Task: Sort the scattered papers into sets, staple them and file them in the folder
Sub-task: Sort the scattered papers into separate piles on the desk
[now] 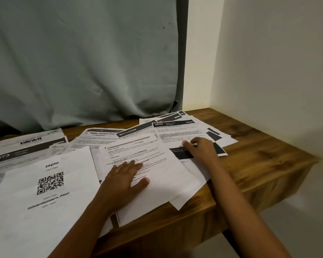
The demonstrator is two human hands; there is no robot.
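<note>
Scattered white printed papers (186, 181) are spread in overlapping layers across a brown wooden table (259, 164), which is set into a corner between a grey-green curtain (82, 62) and a cream wall (268, 53). A white sheet printed with a QR code and the word "zepto" (50, 181) is laid nearest on the left, and a sheet headed "blinkit" (31, 141) is seen behind it. Sheets headed "MULTI-ROOM" (131, 132) and "2692" (175, 131) are fanned out towards the far right. The left hand (125, 175) is laid flat, fingers spread, on a text-covered sheet (138, 146) at the middle of the table. The right hand (199, 148) is placed on a sheet with a black block (183, 155), its fingers bent downward; whether a sheet is pinched cannot be told.
</note>
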